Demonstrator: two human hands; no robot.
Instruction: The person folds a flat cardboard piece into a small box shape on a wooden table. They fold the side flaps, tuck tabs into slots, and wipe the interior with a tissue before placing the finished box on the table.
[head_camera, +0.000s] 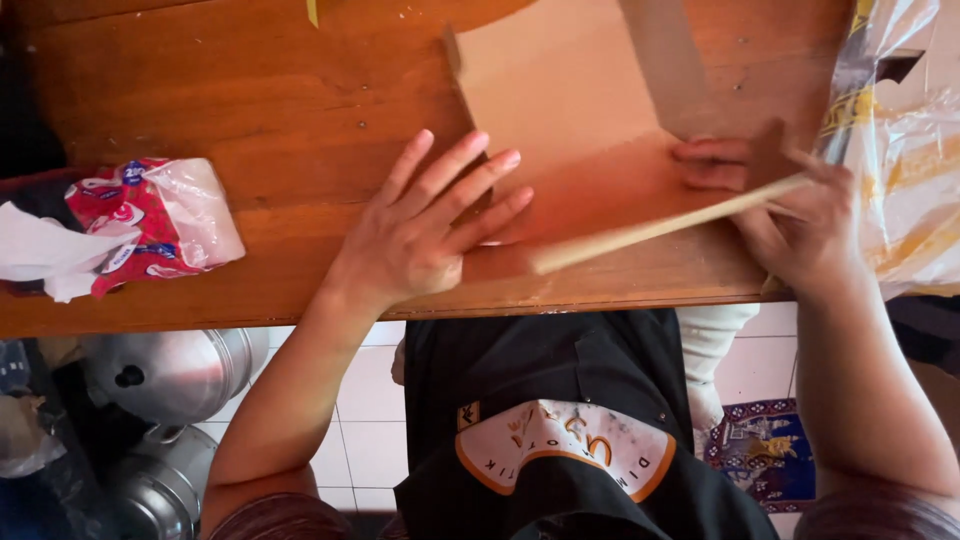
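Because the cardboard (570, 120) is a thin brown sheet with flaps, it looks light and fairly stiff along its panels, yet ready to bend wherever a crease runs; I would judge it easy to dent at a corner and a little slick on the polished wood. The safest places to take hold seem to be the flat panel, pressed down under a palm, and the free edge of a flap, pinched between thumb and fingers.

It lies on the wooden surface (250, 110), near the front edge and right in front of the person. The left hand (430, 225) rests flat and spread, fingers reaching over the sheet's left edge, pressing rather than gripping. The right hand (790, 215) is at the sheet's right side, closed on the raised flap (660, 228), which stands tilted up from the panel, its pale edge toward me; fingertips show on the far side of it.

Well apart on the left sits a red and white tissue pack (150, 225); a crinkled plastic bag (905, 150) lies just beside the right hand
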